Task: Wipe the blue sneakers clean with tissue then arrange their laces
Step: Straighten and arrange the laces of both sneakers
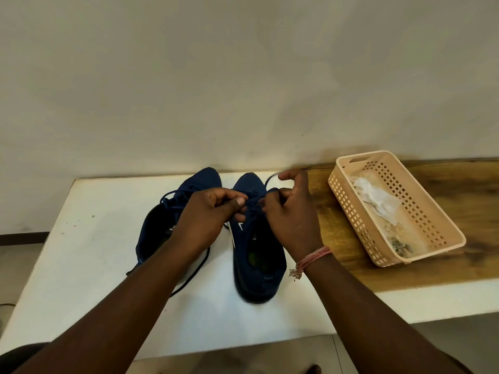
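Two blue sneakers stand side by side on the white table, toes toward the wall. Over the right sneaker both hands work its dark blue laces. My left hand pinches a lace between thumb and fingers above the tongue. My right hand pinches the other lace end, which loops up past its raised forefinger. The left sneaker is partly hidden under my left forearm; its loose lace trails across the table toward me.
A beige perforated plastic basket sits on the wooden surface at the right, holding crumpled white tissue and some grey debris. A plain wall stands right behind the shoes. The table's near edge lies below my forearms.
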